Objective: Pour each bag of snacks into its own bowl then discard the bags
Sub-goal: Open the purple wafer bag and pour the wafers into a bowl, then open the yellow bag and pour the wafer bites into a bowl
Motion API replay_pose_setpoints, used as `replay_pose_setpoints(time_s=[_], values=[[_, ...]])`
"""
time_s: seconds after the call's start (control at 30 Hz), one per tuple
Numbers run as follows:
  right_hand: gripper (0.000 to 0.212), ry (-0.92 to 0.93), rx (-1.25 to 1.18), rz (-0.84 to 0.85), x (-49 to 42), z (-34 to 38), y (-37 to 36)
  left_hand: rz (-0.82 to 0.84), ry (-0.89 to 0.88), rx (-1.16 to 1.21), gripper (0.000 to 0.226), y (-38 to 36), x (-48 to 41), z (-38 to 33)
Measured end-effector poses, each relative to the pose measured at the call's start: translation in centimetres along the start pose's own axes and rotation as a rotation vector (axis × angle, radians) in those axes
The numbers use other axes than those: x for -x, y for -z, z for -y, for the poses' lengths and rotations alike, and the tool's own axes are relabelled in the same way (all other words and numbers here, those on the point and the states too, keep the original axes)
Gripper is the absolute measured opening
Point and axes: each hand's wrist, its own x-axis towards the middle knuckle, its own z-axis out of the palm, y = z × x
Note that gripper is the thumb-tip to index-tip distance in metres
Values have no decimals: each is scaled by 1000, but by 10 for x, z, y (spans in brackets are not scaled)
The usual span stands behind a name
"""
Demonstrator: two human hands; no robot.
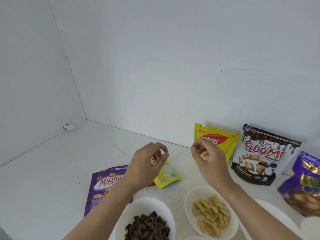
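My left hand [149, 163] hovers with loosely curled fingers over a small yellow bag [168, 175] that lies flat on the white table; whether the fingers touch its top is hidden. My right hand [207, 158] floats with curled fingers in front of the upright yellow Nabati bag [225, 141] and holds nothing I can see. A white bowl [143, 202] in front holds dark seeds. A second white bowl [188, 200] holds pale yellow sticks. The purple Mama bag [103, 184] lies flat at the left.
A Soomi bag [265, 156] and a purple bag [304, 184] stand against the back wall at the right. Another white bowl [277, 219] sits at the lower right. Walls close off the table at the back and left.
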Motion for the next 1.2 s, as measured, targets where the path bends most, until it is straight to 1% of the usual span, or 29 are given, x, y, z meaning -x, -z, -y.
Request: replay_pose_setpoints(time_s=[0.07, 0.13, 0.27, 0.37, 0.53, 0.63, 0.7, 0.83, 0.93, 1.0, 1.1, 1.2], values=[[8, 35, 229, -15, -7, -23, 28, 50, -102, -174, 14, -28, -20, -11], [6, 46, 397, -2, -14, -42, 53, 94, -172, -308, 19, -53, -38, -21], [6, 54, 512, 83, -32, -72, 88, 120, -198, -339, 17, -92, -77, -37], [11, -18, 546, 153, -51, -91, 97, 144, -126, -284, 22, -113, -104, -40], [11, -59, 536, 195, -72, -111, 92, 165, 100, -86, 26, -143, -137, -38], [15, -88, 559, 228, -77, -123, 85, 181, 183, -29, 27, -158, -149, -30], [21, -85, 558, 236, -77, -131, 81, 173, 188, 32, 26, -167, -157, -23], [44, -62, 504, 195, -74, -140, 75, 146, 205, 123, 27, -174, -161, -19], [43, -110, 406, 184, -66, -142, 71, 113, 202, 195, 25, -174, -157, -18], [40, -114, 339, 142, -62, -143, 70, 110, 184, 188, 25, -171, -151, -16], [38, -84, 272, 72, -57, -138, 68, 67, 139, 207, 23, -163, -139, -13], [36, -16, 247, -6, -58, -120, 65, -25, 92, 240, 23, -144, -133, -17]])
